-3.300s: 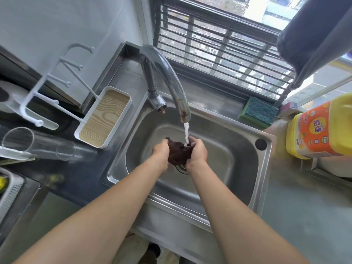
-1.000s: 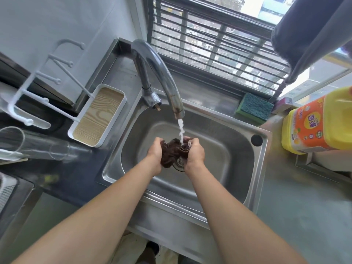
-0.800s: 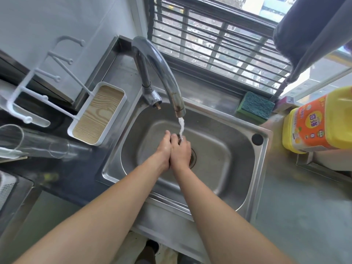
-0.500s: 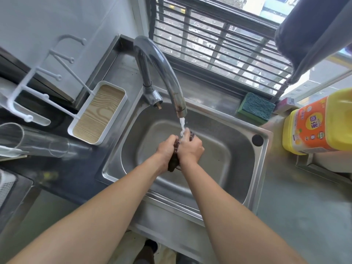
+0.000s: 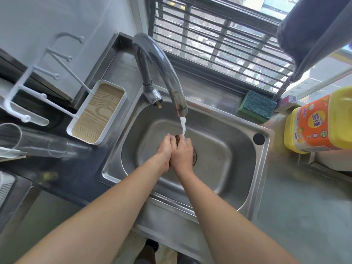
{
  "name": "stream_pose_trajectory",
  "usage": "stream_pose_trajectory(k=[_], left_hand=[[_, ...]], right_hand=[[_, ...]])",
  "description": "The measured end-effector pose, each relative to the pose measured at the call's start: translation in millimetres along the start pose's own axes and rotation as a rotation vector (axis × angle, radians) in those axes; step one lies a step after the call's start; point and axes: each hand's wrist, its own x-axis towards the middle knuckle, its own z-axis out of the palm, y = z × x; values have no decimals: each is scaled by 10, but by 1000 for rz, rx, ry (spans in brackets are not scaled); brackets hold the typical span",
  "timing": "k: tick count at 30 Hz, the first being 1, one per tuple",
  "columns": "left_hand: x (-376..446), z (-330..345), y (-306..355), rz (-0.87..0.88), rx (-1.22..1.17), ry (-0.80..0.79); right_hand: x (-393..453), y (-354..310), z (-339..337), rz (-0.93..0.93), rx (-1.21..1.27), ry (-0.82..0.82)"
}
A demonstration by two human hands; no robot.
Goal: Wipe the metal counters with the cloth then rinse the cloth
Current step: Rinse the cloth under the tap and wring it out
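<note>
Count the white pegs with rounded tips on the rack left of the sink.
5 show: top peg, second, third, fourth, lowest, stepping down the white rack toward the picture's left edge. More may lie outside the frame.

The cloth is almost wholly hidden between the left hand and right hand at mid-frame; only a dark scrap shows. The drain peeks from behind the right hand. The yellow jug and glass are cut off by the right and left edges.
</note>
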Motion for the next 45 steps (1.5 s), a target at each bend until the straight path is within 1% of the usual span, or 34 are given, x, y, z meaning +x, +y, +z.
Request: stream_pose_trajectory(k=[2,5,6,8,9,11,12,13,14,15,16,17,18,19,20,22,24,25,27,29,31,33,34,35,36,37,38,39,40,41,43,45], left_hand=[[14,11,-46,17,2,-19],[41,11,-86,0,27,-36],[44,4,-95,2,47,-28],[46,-43,-99,36,97,-12],[49,-74,-92,47,98,-13],[53,-146,-42,69,51,20],[56,-163,2,78,27,43],[44,-158,44,69,11,49],[58,-150,68,51,-2,37],[70,-133,83,37,-1,38],[78,-99,94,28,-4,37],[66,-55,109,19,-18,35],[64,-22,122,8,-37,20],[70,12,130,1,-52,-2],[88,38,116,-3,-42,-16],[46,77,67,20,-14,-34],[65,91,-10,58,31,-58],[63,84,-31,62,55,-44],[33,58,-13,82,95,1],[30,18,6,101,144,7],[42,-45,28,94,146,-8],[44,-94,58,105,103,34],[71,-106,65,105,84,66],[54,-95,80,86,48,81],[50,-58,89,61,9,82],[58,-21,83,40,-30,83],[40,36,80,30,-57,89],[19,87,81,25,-86,61],[15,133,73,18,-84,18],[30,158,56,12,-80,-10],[7,182,16,15,-25,-44],[1,191,-13,32,21,-97]], right_hand=[[44,39,-23,13,13,106],[64,-68,-119,53,47,146],[81,-101,-164,89,61,152],[133,-152,-271,241,149,120],[180,-151,-328,342,242,111],[255,-136,-423,546,564,79],[265,-127,-444,604,726,50],[263,-116,-449,612,843,23],[251,-118,-434,590,910,-22],[215,-129,-393,539,888,-88],[172,-148,-323,461,804,-140],[122,-167,-245,350,672,-188],[71,-150,-147,236,510,-201],[37,-88,-50,141,334,-179],[-1,-43,-2,96,212,-130],[8,33,16,75,114,16],[65,4,-59,88,85,160],[94,-23,-96,92,87,194],[135,-86,-179,132,84,176],[181,-74,-259,190,125,135],[268,-34,-320,307,261,77],[318,-28,-382,509,445,89],[327,-31,-406,582,550,96],[318,-34,-407,615,644,77],[281,-66,-382,596,697,29],[232,-106,-332,531,678,-56],[185,-125,-251,427,606,-133],[132,-126,-168,321,499,-161],[104,-79,-89,240,355,-136],[83,-40,-52,208,254,-74],[75,13,-72,211,176,112],[75,-11,-158,180,141,235]])
